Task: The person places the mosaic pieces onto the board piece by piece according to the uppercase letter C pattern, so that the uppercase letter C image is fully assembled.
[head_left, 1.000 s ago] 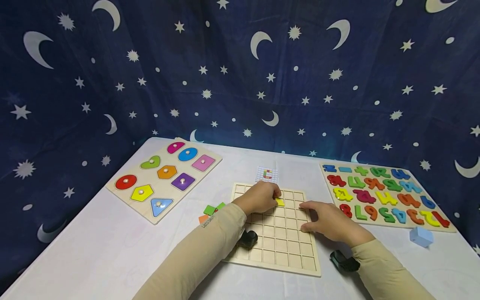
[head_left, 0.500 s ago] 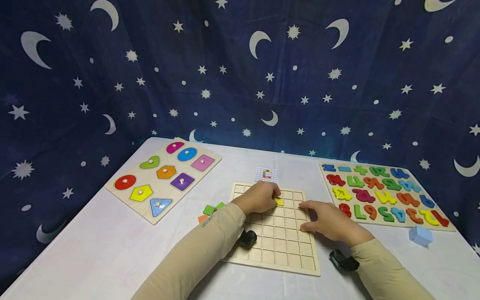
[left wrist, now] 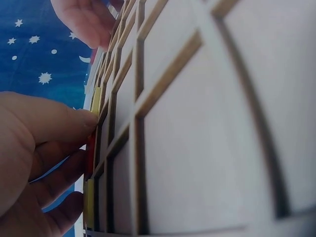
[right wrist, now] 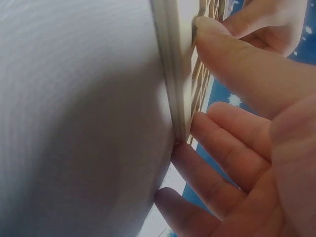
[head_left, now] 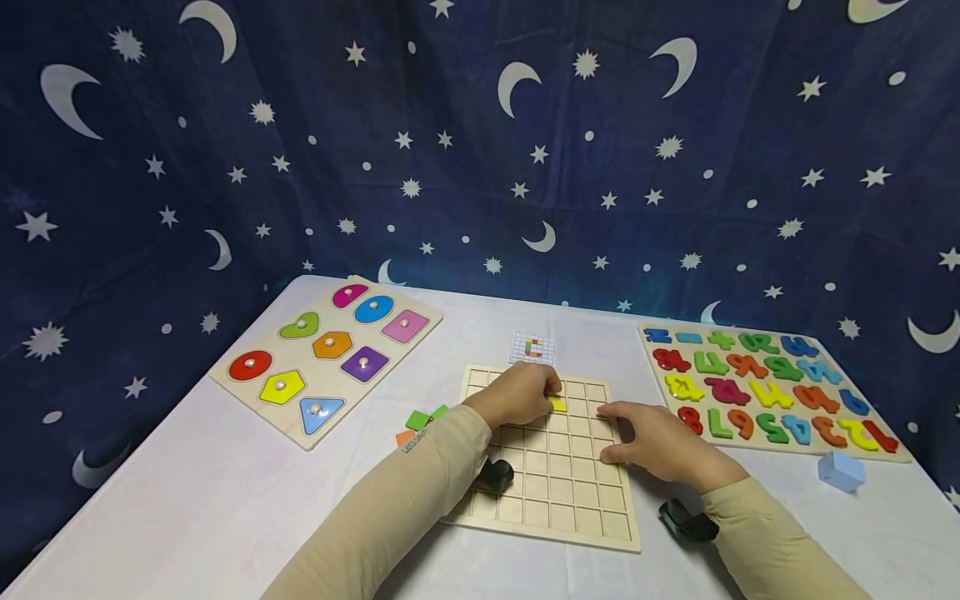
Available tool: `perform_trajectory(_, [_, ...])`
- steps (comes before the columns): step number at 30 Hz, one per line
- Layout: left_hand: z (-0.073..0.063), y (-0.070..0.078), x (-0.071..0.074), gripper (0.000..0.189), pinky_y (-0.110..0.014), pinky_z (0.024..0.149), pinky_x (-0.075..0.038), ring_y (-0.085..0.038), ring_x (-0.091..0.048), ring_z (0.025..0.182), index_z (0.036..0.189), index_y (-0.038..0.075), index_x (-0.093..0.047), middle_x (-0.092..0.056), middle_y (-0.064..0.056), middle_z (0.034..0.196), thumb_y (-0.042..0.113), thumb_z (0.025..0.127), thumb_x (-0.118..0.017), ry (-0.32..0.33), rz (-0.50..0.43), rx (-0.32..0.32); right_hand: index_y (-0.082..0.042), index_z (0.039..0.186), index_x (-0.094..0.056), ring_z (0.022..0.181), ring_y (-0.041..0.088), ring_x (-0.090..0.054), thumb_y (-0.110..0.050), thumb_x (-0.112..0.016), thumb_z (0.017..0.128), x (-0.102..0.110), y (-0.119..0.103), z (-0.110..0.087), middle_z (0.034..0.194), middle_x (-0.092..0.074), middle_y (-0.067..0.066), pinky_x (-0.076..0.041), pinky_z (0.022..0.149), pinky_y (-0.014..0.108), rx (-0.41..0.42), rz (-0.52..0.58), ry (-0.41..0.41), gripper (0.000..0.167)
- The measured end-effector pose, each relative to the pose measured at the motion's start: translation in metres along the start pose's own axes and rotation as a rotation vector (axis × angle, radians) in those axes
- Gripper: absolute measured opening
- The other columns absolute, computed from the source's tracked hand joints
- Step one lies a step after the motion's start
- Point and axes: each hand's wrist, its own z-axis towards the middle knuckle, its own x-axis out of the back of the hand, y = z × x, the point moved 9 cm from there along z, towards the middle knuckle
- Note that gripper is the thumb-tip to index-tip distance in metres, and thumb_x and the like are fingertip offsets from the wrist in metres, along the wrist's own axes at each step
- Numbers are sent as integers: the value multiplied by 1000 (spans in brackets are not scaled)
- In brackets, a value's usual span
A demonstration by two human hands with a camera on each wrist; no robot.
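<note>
A wooden grid board (head_left: 564, 489) lies on the table between both hands. Over its far part, my left hand (head_left: 519, 395) pinches a small yellow square tile (head_left: 558, 404) at the grid. The left wrist view shows the thumb at that tile's edge, with a red tile (left wrist: 90, 154) and another yellow tile (left wrist: 89, 201) in line near the fingertips. My right hand (head_left: 658, 444) rests at the board's right side, fingers spread. Its thumb (right wrist: 210, 37) touches the board's top and other fingertips lie along the edge. The left hand covers several squares.
Several green and orange tiles (head_left: 417, 420) lie left of the board, partly behind the left sleeve. A printed pattern card (head_left: 533, 347) sits beyond it. A shape puzzle (head_left: 330, 367) is at left, a number puzzle (head_left: 750, 392) at right, with a blue block (head_left: 842, 472) before it.
</note>
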Motion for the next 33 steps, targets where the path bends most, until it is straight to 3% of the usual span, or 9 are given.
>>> perform_trajectory(9, [0, -2, -2, 20, -21, 79, -47, -9, -56, 83, 105, 9, -68, -63, 4, 90, 1, 87, -69, -24, -11, 11, -5, 135, -60, 128, 45, -48, -38, -83, 80, 0, 0, 0, 137, -57, 22, -37, 103, 63, -3, 1, -1, 69])
perform_trajectory(14, [-3, -4, 2, 23, -22, 85, -47, -10, -59, 90, 111, 7, -68, -66, 2, 98, 3, 88, -70, -30, -2, 5, -5, 135, -60, 128, 45, -49, -37, -83, 80, -1, 0, 0, 136, -57, 21, -37, 103, 63, 1, 1, 1, 67])
perform_trajectory(24, [-20, -11, 34, 31, -31, 96, -48, -20, -61, 110, 121, 3, -66, -67, -6, 118, 3, 90, -68, 5, -47, -13, -6, 135, -60, 127, 46, -49, -38, -84, 80, 0, 1, 0, 136, -57, 21, -37, 102, 64, -8, -13, 4, 68])
perform_trajectory(33, [-40, -33, 53, 32, -37, 100, -47, -25, -60, 113, 121, 1, -65, -67, -9, 118, 8, 91, -73, 38, -109, 45, -6, 136, -59, 130, 46, -47, -36, -84, 80, -1, 1, 0, 138, -56, 22, -35, 104, 64, -15, 15, -5, 68])
